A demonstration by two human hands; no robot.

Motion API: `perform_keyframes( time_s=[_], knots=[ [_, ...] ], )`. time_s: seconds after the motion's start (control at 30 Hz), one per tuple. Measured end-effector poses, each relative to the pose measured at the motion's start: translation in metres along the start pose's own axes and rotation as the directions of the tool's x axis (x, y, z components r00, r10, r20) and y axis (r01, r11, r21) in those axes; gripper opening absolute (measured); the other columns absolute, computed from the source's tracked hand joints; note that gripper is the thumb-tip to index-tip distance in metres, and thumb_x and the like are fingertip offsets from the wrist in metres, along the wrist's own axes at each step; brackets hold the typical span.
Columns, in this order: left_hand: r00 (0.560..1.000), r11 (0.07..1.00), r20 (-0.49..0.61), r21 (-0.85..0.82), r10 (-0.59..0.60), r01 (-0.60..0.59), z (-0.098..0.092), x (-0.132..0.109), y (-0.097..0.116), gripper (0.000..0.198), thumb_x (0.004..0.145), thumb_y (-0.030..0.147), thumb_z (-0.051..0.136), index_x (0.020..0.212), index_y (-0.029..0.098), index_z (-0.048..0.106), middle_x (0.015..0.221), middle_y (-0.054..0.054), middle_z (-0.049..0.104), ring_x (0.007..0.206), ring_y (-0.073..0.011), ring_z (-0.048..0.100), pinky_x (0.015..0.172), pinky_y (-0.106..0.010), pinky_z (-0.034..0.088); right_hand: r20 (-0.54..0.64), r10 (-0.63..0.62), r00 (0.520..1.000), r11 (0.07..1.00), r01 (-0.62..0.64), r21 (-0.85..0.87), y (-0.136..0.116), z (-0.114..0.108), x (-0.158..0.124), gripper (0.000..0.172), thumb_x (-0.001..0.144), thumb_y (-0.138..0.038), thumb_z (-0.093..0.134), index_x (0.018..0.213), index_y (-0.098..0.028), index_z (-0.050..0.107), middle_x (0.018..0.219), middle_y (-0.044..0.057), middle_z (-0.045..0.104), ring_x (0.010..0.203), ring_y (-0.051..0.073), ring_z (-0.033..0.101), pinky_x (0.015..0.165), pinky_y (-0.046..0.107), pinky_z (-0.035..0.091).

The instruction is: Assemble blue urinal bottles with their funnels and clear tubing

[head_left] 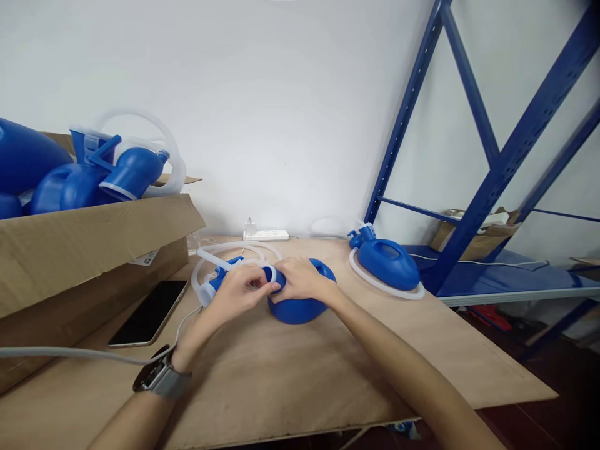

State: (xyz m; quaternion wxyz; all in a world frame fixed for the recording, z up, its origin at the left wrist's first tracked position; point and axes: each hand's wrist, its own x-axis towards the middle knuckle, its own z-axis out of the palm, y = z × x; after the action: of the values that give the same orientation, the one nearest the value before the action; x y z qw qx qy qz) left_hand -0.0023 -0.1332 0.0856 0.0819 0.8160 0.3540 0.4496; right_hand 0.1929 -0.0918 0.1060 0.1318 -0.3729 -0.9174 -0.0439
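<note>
- Head view: both hands meet at the middle of the worktop (281, 381), a bare sheet of brown board.
- The left hand (241, 289) curls in from the left, its fingers (262, 289) pinching the white-rimmed end of a clear tube (220, 253) right at the neck of the blue bottle (300, 300).
- The right hand (300, 279) lies over the top of that blue bottle, fingers pressed together and wrapped around its neck, touching the left hand's fingertips.
- The blue bottle sits flat on the worktop, just beyond the wrists, with the clear tube looping away behind it towards the wall.
- A watch (157, 377) rides on the left wrist, and a grey cable (70, 354) runs past it across the board.
- A dark phone (150, 312) lies face up just beside the cardboard box (84, 250) on the left.
- That box is heaped with more blue bottles (94, 178) and tubing.
- A second bottle (389, 262) with its own white tube rests near the far right corner, well apart from the hands.
- A white power strip (265, 235) lies against the wall.
- A blue metal rack (492, 169) stands on the right.
</note>
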Motion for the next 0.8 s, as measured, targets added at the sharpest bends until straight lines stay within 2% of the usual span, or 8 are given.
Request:
perform_keyframes(
  time_s=[0.1, 0.17, 0.23, 0.33, 0.43, 0.53, 0.67, 0.8],
  knots=[
    [0.969, 0.980, -0.249, 0.194, 0.001, 0.049, -0.007, -0.003, -0.009, 0.031, 0.096, 0.041, 0.056, 0.076, 0.020, 0.067, 0.076, -0.003, 0.071, 0.071, -0.0170, 0.063, 0.069, -0.028, 0.046, -0.003, 0.090, 0.996, 0.996, -0.090, -0.021, 0.016, 0.001, 0.000, 0.043, 0.074, -0.052, 0.079, 0.102, -0.020, 0.073, 0.100, 0.009, 0.077, 0.091, 0.029, 0.071, 0.071, 0.031, 0.043],
    [0.901, 0.899, -0.428, 0.366, -0.067, 0.240, -0.014, -0.004, -0.016, 0.033, 0.098, 0.038, 0.048, 0.080, 0.020, 0.068, 0.083, -0.007, 0.074, 0.080, -0.0212, 0.066, 0.075, -0.032, 0.047, -0.017, 0.142, 0.990, 0.989, -0.143, -0.024, 0.032, 0.003, -0.002, 0.046, 0.079, -0.053, 0.076, 0.112, -0.022, 0.072, 0.106, 0.009, 0.077, 0.095, 0.030, 0.071, 0.078, 0.034, 0.047],
    [0.837, 0.737, -0.518, 0.494, -0.176, 0.461, -0.021, -0.006, -0.025, 0.033, 0.098, 0.036, 0.044, 0.086, 0.019, 0.069, 0.093, -0.012, 0.075, 0.092, -0.0279, 0.068, 0.078, -0.036, 0.049, -0.041, 0.173, 0.984, 0.984, -0.174, -0.025, 0.049, 0.004, -0.005, 0.061, 0.082, -0.059, 0.072, 0.129, -0.021, 0.064, 0.116, 0.012, 0.075, 0.107, 0.034, 0.069, 0.092, 0.040, 0.048],
    [0.773, 0.509, -0.471, 0.581, -0.426, 0.635, -0.024, -0.009, -0.037, 0.041, 0.098, 0.042, 0.040, 0.110, 0.016, 0.069, 0.110, -0.020, 0.073, 0.104, -0.0382, 0.068, 0.081, -0.045, 0.050, -0.053, 0.266, 0.963, 0.960, -0.269, -0.074, 0.066, 0.005, -0.008, 0.101, 0.080, -0.063, 0.074, 0.158, -0.014, 0.033, 0.130, 0.022, 0.068, 0.128, 0.041, 0.058, 0.114, 0.059, 0.031],
    [0.714, 0.482, -0.335, 0.556, -0.615, 0.677, -0.019, -0.013, -0.048, 0.054, 0.101, 0.050, 0.031, 0.134, 0.016, 0.058, 0.106, -0.022, 0.075, 0.092, -0.0399, 0.072, 0.077, -0.048, 0.051, -0.199, 0.313, 0.929, 0.923, -0.347, -0.168, 0.057, 0.003, -0.008, 0.120, 0.077, -0.046, 0.083, 0.164, -0.012, 0.008, 0.149, 0.029, 0.050, 0.144, 0.050, 0.038, 0.117, 0.073, 0.014],
    [0.772, 0.586, -0.238, 0.532, -0.589, 0.611, -0.007, -0.016, -0.052, 0.059, 0.102, 0.052, 0.032, 0.146, 0.016, 0.048, 0.100, -0.021, 0.077, 0.092, -0.0415, 0.074, 0.077, -0.049, 0.052, -0.362, 0.143, 0.921, 0.960, -0.217, -0.175, 0.024, 0.003, -0.007, 0.113, 0.080, -0.032, 0.081, 0.165, -0.017, 0.008, 0.164, 0.026, 0.029, 0.152, 0.047, 0.022, 0.120, 0.068, 0.018],
    [0.899, 0.757, -0.088, 0.508, -0.428, 0.410, 0.010, -0.022, -0.055, 0.066, 0.098, 0.042, 0.047, 0.158, 0.017, 0.032, 0.122, -0.024, 0.071, 0.102, -0.0397, 0.073, 0.083, -0.048, 0.054, -0.236, -0.150, 0.960, 0.981, 0.115, -0.155, -0.016, 0.028, 0.000, 0.081, 0.086, -0.032, 0.073, 0.157, -0.025, 0.036, 0.159, 0.016, 0.041, 0.151, 0.038, 0.029, 0.122, 0.059, 0.026],
    [0.981, 0.912, 0.038, 0.379, -0.188, 0.160, 0.021, -0.028, -0.064, 0.085, 0.089, 0.034, 0.063, 0.162, 0.017, 0.021, 0.151, -0.023, 0.052, 0.128, -0.0374, 0.061, 0.101, -0.049, 0.051, -0.197, -0.162, 0.967, 0.968, 0.117, -0.223, -0.007, 0.068, 0.013, 0.079, 0.081, -0.022, 0.076, 0.153, -0.014, 0.042, 0.162, 0.024, 0.035, 0.152, 0.042, 0.027, 0.122, 0.065, 0.022]
  ],
)
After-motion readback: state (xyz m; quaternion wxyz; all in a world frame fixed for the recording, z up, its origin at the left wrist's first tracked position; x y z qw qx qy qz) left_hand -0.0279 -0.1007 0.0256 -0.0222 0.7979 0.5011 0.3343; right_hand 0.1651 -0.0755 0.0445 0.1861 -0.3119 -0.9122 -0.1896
